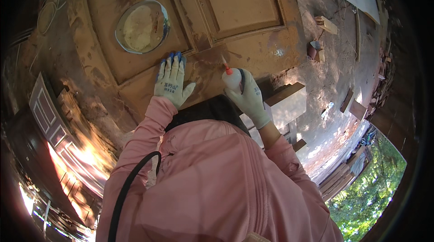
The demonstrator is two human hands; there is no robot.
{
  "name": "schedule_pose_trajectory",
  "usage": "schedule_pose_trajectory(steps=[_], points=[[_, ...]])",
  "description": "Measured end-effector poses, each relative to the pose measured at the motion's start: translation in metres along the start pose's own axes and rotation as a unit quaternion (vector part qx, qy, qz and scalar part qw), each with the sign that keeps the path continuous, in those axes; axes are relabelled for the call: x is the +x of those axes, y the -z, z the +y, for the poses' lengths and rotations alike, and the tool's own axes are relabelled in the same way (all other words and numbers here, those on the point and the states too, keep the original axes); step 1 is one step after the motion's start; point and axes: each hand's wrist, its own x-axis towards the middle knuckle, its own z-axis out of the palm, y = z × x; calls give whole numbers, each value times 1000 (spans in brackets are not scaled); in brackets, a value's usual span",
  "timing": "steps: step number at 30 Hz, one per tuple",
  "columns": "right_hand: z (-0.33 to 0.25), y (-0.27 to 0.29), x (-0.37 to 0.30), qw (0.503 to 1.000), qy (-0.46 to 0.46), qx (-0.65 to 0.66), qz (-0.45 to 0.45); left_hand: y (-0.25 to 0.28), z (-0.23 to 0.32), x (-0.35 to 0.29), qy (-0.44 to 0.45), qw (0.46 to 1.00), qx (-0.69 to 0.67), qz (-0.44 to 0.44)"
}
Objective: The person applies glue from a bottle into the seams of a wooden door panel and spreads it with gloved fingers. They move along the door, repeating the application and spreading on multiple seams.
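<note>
Squeeze bottle: we find the white bottle (pixel 230 80) at the panel's near edge, its red nozzle (pixel 228 69) aimed away from the body; we can't tell if the tip touches wood.
Bottle feel: we judge it light, soft-walled, yielding to a squeeze; slick if wetted.
Where to hold: round the mid-body, we'd say, clear of the slender, bendable-looking nozzle.
Right glove: the right hand (pixel 249 97) wraps the bottle, fingers curled about its side.
Left glove: the left hand (pixel 172 79) lies palm down, blue fingertips at the panel, gripping nothing we can see.
Wooden panel: we take the brown panel (pixel 246 4) for heavy and stiff.
Round bowl: beyond the left hand we note a bowl (pixel 166 19) of pale material (pixel 139 29), resting on the panel.
</note>
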Motion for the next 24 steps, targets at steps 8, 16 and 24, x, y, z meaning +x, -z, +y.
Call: schedule_pose_trajectory(steps=[8,16,24], points=[[-13,-7,20,989,-3,-111,-100,-12,12,11,34,999,-2,15],[-23,-11,28,983,-20,-141,-119,-14,10,11,32,999,-9,14],[-28,-11,29,982,-26,-142,-123,-12,11,11,29,999,-13,18]])
